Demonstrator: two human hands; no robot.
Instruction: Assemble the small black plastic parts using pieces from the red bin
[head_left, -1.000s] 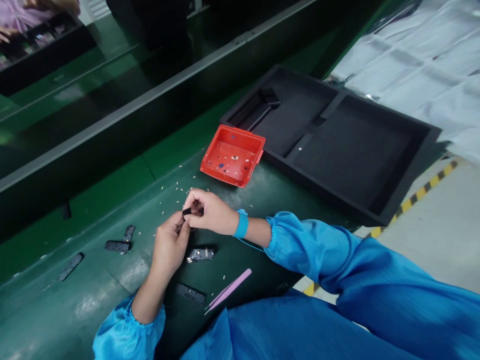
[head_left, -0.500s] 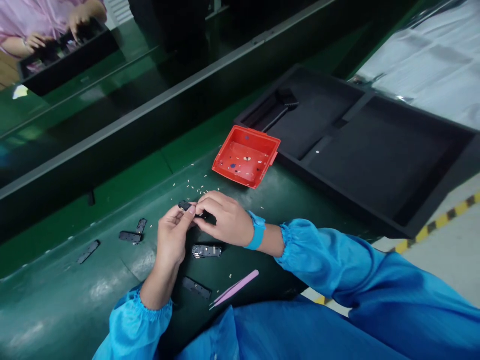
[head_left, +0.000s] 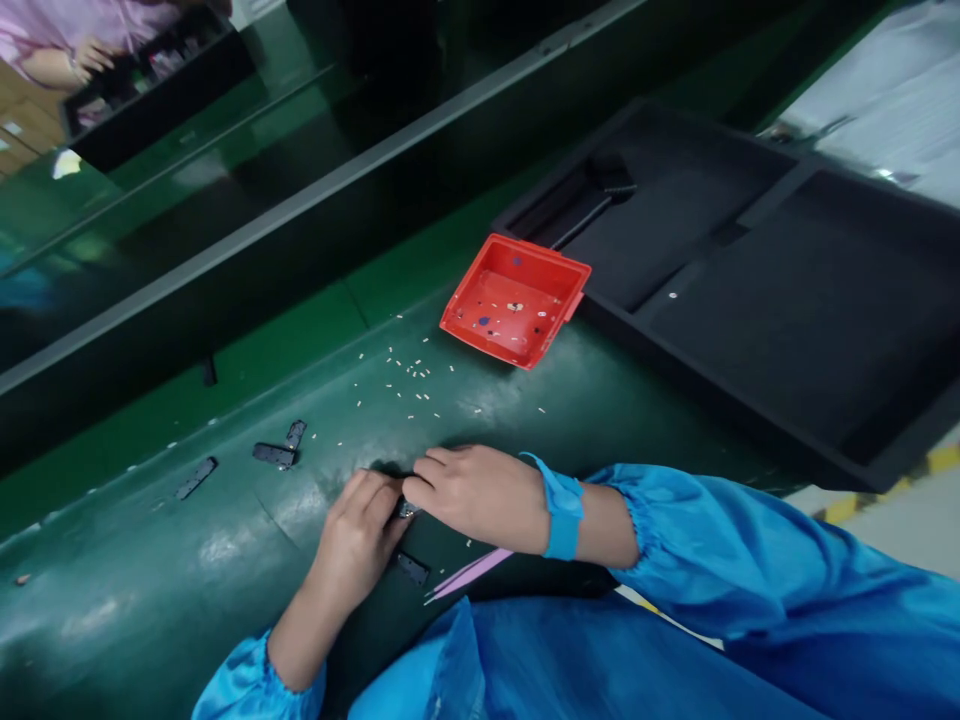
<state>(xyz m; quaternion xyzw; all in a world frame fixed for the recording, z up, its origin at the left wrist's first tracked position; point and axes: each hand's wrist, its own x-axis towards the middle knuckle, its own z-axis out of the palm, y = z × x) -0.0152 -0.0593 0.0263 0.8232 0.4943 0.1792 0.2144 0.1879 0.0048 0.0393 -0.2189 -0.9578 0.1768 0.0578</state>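
Observation:
A small black plastic electronic part (head_left: 407,509) sits low at the mat between my hands, mostly covered by fingers. My left hand (head_left: 352,535) is closed on its left side, thumb and fingers pinching. From the right, my right hand (head_left: 484,498) has its fingers curled down onto the same part, the fingertips partly hidden. Just below lies another black strip-shaped part (head_left: 412,568). Pink tweezers (head_left: 471,574) rest near my body, one end under the right hand's edge.
Tiny pale pieces (head_left: 416,372) are scattered beyond my hands. A red bin (head_left: 517,305) with small bits stands farther back, beside a large black tray (head_left: 787,290). More black parts (head_left: 274,455) lie to the left. Across the divider, a person's hand (head_left: 96,58) is over a black box.
Both hands have come down and nearer my body, from holding a small black piece above the mat to the black part lying there. The view has shifted slightly.

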